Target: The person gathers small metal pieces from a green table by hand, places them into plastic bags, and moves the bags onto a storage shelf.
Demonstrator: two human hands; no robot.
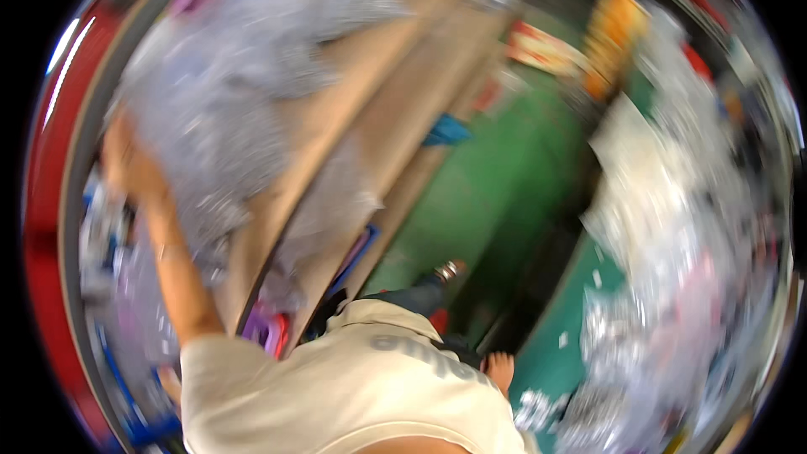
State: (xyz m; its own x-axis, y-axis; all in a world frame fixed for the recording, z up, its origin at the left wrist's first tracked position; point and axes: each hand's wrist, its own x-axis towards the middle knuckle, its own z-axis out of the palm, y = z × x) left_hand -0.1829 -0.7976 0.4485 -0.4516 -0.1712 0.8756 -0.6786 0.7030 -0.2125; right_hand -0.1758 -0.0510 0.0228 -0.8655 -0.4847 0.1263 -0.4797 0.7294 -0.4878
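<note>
Left hand (126,164) is up against a grey plastic bag (227,92) on the sloping cardboard shelf (361,109); motion blur stops me telling whether its fingers are gripping or merely pressed to it. Right hand I can't find in view. Below me I see my cream shirt (336,378) and the green floor (487,176). My worry: the bag looks slack and slippery on tilted board, so a loose hold could let it slide off toward more bags (672,286) piled at right.

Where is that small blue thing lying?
In the head view, the blue thing lies just above centre, at the edge of the green floor, against the brown boards.
</note>
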